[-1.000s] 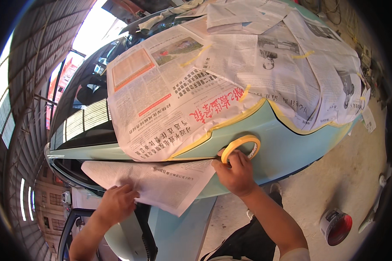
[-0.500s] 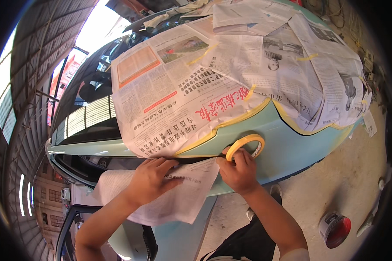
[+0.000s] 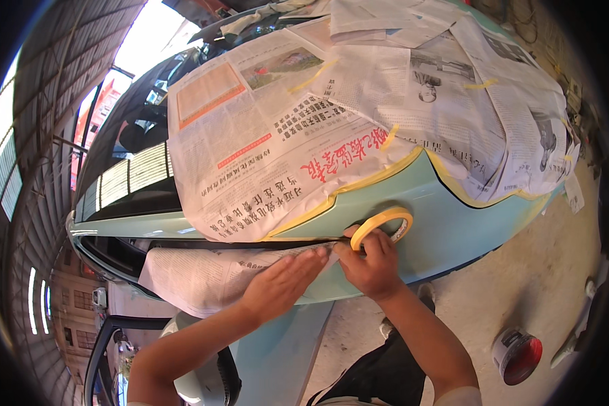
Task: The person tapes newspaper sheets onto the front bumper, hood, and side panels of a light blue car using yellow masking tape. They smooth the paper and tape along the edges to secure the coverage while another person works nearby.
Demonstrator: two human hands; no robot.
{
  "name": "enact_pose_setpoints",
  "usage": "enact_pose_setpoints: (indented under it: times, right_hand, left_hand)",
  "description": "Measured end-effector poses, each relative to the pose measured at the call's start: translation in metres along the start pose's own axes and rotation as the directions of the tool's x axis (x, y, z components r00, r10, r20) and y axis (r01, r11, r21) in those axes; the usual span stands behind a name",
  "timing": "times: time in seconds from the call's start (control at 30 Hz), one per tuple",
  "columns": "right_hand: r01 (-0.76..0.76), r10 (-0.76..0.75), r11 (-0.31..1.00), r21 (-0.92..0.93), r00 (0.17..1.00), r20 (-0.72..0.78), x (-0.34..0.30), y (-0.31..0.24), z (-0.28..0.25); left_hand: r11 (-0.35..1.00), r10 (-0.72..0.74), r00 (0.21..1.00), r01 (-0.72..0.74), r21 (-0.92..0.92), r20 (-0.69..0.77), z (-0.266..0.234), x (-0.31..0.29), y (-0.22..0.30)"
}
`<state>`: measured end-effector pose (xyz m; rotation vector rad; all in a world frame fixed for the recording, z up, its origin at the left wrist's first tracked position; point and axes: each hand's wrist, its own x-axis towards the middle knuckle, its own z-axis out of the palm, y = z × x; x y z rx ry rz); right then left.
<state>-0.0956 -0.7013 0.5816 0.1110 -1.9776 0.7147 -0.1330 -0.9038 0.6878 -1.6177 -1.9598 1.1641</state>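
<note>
A roll of yellow masking tape (image 3: 381, 226) sits on the pale green car panel (image 3: 453, 223), gripped by the right hand (image 3: 371, 265). At its nine o'clock, the left hand (image 3: 282, 284) lies flat, fingers spread wide, pressing a newspaper sheet (image 3: 203, 274) against the panel.

- Yellow masking tape roll (image 3: 381, 227): a thin ring, upright against the pale green car panel (image 3: 446, 223).
- Newspaper sheet (image 3: 210, 274): creased, spread flat below the panel's dark seam.

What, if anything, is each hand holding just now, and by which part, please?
The right hand grips the yellow masking tape roll by its lower rim. The left hand holds nothing; it presses flat on the newspaper sheet.
</note>
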Motion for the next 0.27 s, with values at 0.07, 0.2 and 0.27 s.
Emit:
enact_pose_setpoints:
  times: [0.07,0.2,0.27]
  right_hand:
    - [0.013,-0.013,1.0,0.006,1.0,0.005,0.0,0.001,-0.002]
    - [0.034,-0.035,0.999,0.007,0.999,0.009,-0.001,0.001,-0.002]
    - [0.025,-0.024,1.0,-0.016,0.999,0.037,-0.002,0.002,-0.002]
  left_hand:
    - [0.998,-0.047,0.995,0.044,-0.037,-0.084,0.024,-0.003,0.001]
    - [0.999,-0.042,0.985,0.037,-0.035,-0.168,0.05,-0.014,-0.003]
    - [0.998,-0.042,0.981,0.033,-0.052,-0.192,0.049,-0.011,-0.005]
